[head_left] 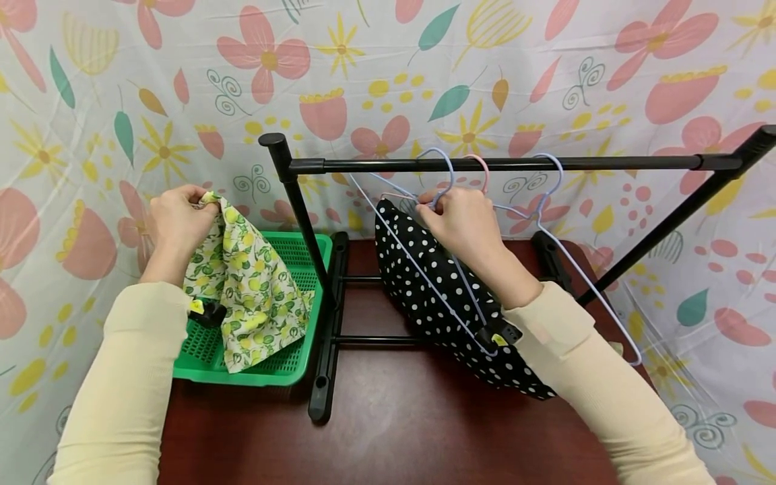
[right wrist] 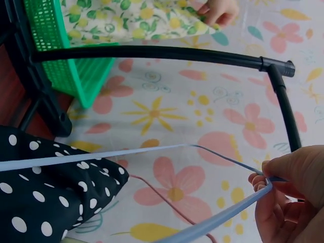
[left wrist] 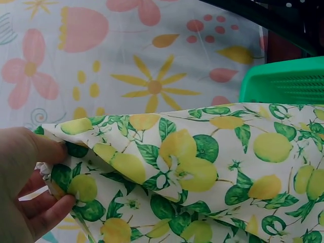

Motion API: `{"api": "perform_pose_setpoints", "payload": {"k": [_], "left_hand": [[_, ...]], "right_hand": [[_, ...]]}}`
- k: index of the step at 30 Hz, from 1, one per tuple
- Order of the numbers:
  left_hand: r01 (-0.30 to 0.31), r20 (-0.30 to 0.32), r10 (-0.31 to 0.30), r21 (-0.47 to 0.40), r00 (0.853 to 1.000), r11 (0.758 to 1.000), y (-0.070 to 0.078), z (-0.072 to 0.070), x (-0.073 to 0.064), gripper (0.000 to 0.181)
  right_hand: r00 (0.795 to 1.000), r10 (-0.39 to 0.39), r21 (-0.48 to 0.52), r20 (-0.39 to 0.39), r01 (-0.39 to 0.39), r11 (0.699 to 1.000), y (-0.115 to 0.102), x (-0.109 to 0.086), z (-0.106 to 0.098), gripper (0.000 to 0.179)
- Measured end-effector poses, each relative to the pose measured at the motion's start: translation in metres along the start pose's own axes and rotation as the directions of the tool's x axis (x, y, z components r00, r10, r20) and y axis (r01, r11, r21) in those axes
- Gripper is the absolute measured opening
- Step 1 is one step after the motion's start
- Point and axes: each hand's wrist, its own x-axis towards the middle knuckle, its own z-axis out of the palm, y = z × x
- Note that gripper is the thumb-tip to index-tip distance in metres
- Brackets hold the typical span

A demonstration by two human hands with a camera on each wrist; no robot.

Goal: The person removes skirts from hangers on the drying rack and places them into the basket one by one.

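My left hand (head_left: pixel 178 219) pinches the upper edge of a lemon-print cloth (head_left: pixel 257 283). The fabric drapes down into a green basket (head_left: pixel 248 379); in the left wrist view its gathered edge lies between thumb and fingers. At the rack, my right hand (head_left: pixel 467 225) grips a light blue hanger (right wrist: pixel 223 212) just below its hook, which is at the bar. Behind that hanger, a black cloth with white dots (head_left: pixel 412 263) hangs from a pink hanger (head_left: pixel 485 168).
A black garment rack (head_left: pixel 376 166) stands on the dark brown table (head_left: pixel 388 424), its left post beside the basket. Another light blue hanger (head_left: pixel 591 289) hangs farther right on the bar. A flower-print curtain (head_left: pixel 388 74) covers the back and sides.
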Motion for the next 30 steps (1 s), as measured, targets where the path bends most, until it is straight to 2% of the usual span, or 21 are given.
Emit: {"api": "perform_pose_setpoints", "payload": {"k": [3,11,15,24,30], "left_hand": [[0.022,-0.001,-0.022,-0.009,1.000,1.000,0.000,0.004,0.002,0.029],[0.042,0.020,-0.042,-0.025,0.999,0.999,-0.001,0.012,0.006,0.031],[0.047,0.036,-0.046,-0.006,0.998,0.999,-0.005,0.019,0.007,0.031],[0.037,0.060,-0.038,0.013,0.997,0.999,-0.018,0.040,-0.001,0.028],[0.030,0.086,-0.029,-0.005,0.996,1.000,-0.026,0.055,-0.009,0.027]], "right_hand": [[1.000,-0.028,0.015,-0.004,0.028,0.999,-0.003,0.001,-0.004,0.017],[0.995,-0.096,0.000,-0.013,0.096,0.995,-0.011,0.000,-0.017,0.015],[0.994,-0.109,0.010,0.005,0.109,0.994,-0.016,-0.002,-0.023,0.017],[0.986,-0.138,0.032,0.092,0.136,0.990,-0.026,-0.004,-0.041,0.017],[0.978,-0.183,0.074,0.101,0.176,0.982,-0.031,-0.004,-0.055,0.017]]}}
